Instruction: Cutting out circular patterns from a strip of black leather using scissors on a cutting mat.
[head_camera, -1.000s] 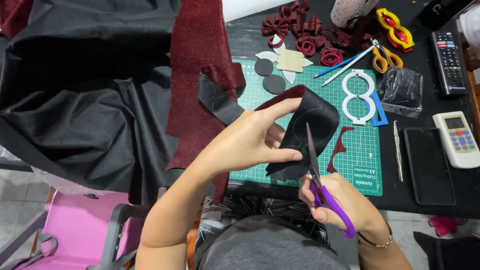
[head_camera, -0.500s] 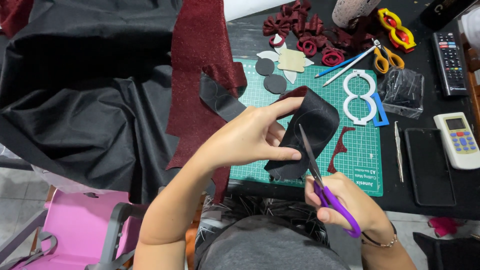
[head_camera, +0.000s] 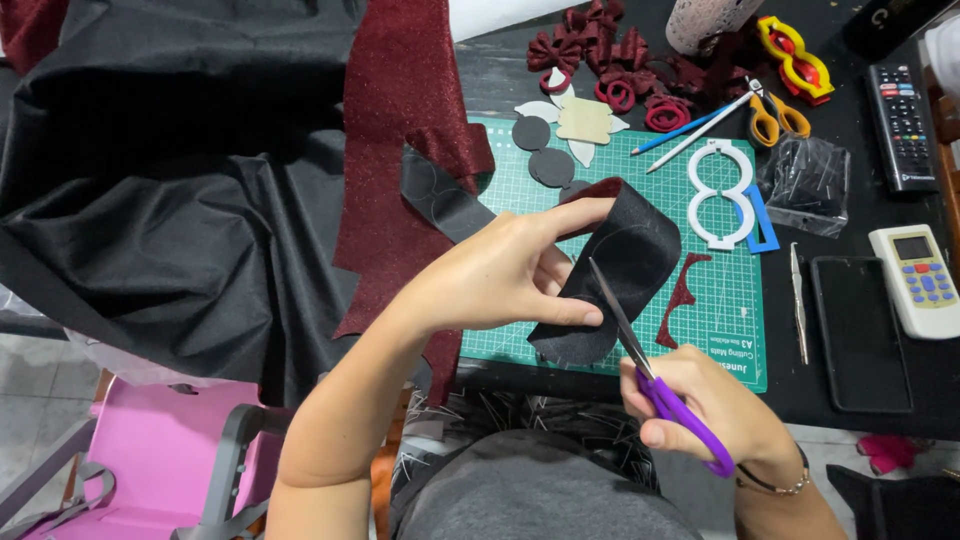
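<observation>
Left hand (head_camera: 500, 275) pinches black fabric piece (head_camera: 625, 270); at 5 o'clock, right hand (head_camera: 705, 405) grips purple-handled scissors (head_camera: 650, 375), blades in fabric.

Purple-handled scissors (head_camera: 655, 375) against curled black piece (head_camera: 620, 270)

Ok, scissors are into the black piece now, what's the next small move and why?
Probably close the purple-handled scissors a short snip along the faint curved line. The blades sit open against the folded black piece, which the left hand pinches steady over the green cutting mat, while the right hand grips the handles.
</observation>
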